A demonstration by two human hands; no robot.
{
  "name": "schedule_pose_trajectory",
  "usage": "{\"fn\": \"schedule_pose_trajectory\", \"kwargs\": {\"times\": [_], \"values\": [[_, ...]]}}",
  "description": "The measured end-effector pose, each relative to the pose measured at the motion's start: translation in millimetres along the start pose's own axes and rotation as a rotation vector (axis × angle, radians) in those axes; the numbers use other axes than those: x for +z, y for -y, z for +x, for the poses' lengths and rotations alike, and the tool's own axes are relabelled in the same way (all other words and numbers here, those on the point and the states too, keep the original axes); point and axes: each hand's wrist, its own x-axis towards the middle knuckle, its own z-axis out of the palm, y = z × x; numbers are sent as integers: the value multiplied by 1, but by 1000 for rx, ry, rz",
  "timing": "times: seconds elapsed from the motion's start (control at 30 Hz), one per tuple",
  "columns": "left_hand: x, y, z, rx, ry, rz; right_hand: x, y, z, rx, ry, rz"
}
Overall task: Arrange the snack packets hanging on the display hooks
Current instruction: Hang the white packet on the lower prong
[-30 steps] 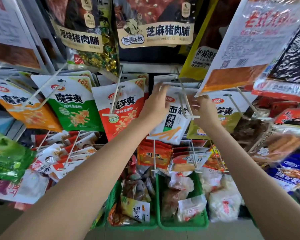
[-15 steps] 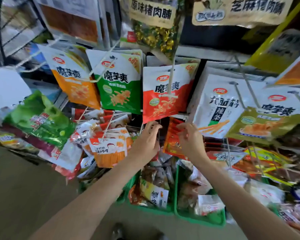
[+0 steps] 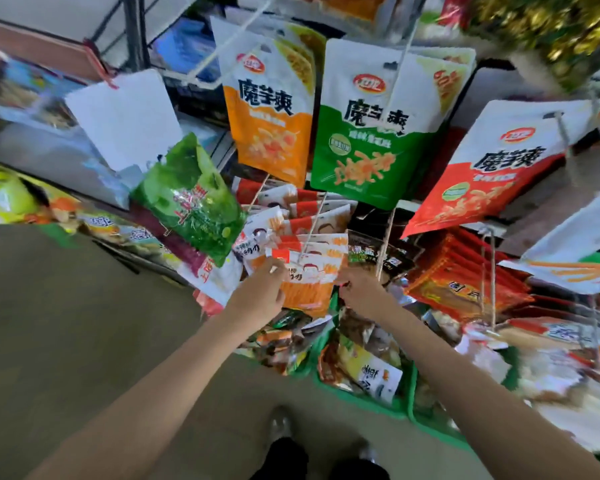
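Both hands at the front orange packet on a lower display hook.

The left hand pinches the left edge of the orange packet; the right hand has curled fingers at its right edge, but whether it grasps the packet cannot be told. The packet hangs at the front of a row on a hook, below the green packet and above the green basket.
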Motion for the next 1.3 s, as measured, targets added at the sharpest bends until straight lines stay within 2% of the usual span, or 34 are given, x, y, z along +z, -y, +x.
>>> {"fn": "schedule_pose_trajectory", "kwargs": {"times": [0.1,0.33,0.37,0.5,0.6,0.67,0.77,0.9,1.0,1.13,1.3], "values": [[-10,11,6,30,-10,4,9,7,14,11,-20,-65],[-24,-5,25,133,-9,9,-22,0,-3,99,-218,-52],[-29,-12,28,162,-39,-6,-33,3,-12,88,-301,-71],[-60,-51,39,323,-267,-125,-82,18,-53,-251,-746,-167],[-81,-83,44,440,-340,-141,-124,24,-67,-243,-872,-320],[-89,-101,42,511,-362,-108,-146,22,-68,-154,-788,-408],[-97,-120,34,607,-401,-129,-158,22,-70,-159,-618,-614],[-102,-140,19,737,-462,-193,-154,23,-86,-144,-701,-517],[-96,-158,8,785,-481,-187,-152,11,-115,-117,-652,-549],[-73,-194,-9,858,-454,-127,-152,-24,-164,-97,-626,-362],[-39,-266,-34,884,-400,-55,-165,-91,-236,12,-638,-332]]}}
